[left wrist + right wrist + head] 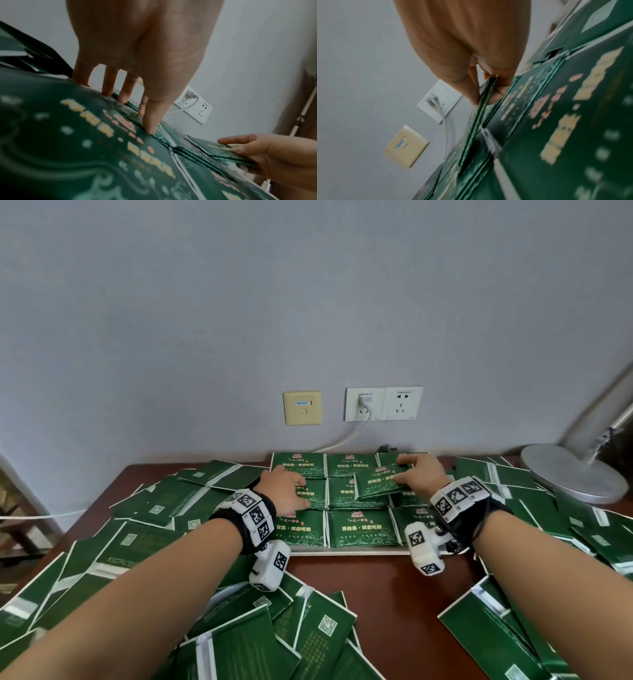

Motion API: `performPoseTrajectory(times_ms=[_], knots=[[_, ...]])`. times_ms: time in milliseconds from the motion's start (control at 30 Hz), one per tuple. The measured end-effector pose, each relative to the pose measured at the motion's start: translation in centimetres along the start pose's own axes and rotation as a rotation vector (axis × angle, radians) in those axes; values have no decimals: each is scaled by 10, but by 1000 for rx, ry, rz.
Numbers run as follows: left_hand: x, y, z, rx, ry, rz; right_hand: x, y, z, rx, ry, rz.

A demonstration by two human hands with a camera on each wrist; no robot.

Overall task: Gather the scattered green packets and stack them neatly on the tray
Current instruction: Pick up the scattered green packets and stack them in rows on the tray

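Two bare forearms, each strapped with a marker-covered wrist camera, reaching over a dark red-brown table [394, 587] toward a white tray [346, 551] set against a grey wall.

On the tray: green packets [363, 529] laid face up in a three-by-three grid of low stacks, gold lettering and swirl borders showing.

Left hand [286, 491] resting on the middle stack of the tray's left column, fingers [108, 83] straight and spread, tips pressing down along the stack's far edge, gripping nothing.

Right hand [419, 474] over the tray's far right area, pinching a thin sheaf of packets [376, 486] between thumb and fingers; sheaf tilted, lying askew across the middle and right stacks. Same pinch seen edge-on from the right wrist [486, 92], thumb on one face, fingers on the other.

All around the tray: scattered packets [144, 539], mostly back side up with white seams and QR squares, heaped in overlapping piles at the left, near edge and right of the table.

On the wall behind: a beige data plate [302, 407] beside a white double socket [383, 403], a white plug and cable [346, 438] trailing down to the table.

At far right: round silver lamp base [575, 474] standing on the table, its stem rising out of view.
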State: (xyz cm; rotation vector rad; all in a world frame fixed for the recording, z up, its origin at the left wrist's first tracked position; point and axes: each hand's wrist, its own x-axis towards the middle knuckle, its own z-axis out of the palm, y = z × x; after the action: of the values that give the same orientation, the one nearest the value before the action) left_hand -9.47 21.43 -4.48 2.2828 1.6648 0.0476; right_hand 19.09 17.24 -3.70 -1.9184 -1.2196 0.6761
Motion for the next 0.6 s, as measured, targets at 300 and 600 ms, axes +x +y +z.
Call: performPoseTrajectory(times_ms=[300,600], knots=[[0,7,-1,73,-9,-31,7,29,-39,-98,87,107],[-3,11,-3,83,-22,-47,1,30,-35,-296,96,84]])
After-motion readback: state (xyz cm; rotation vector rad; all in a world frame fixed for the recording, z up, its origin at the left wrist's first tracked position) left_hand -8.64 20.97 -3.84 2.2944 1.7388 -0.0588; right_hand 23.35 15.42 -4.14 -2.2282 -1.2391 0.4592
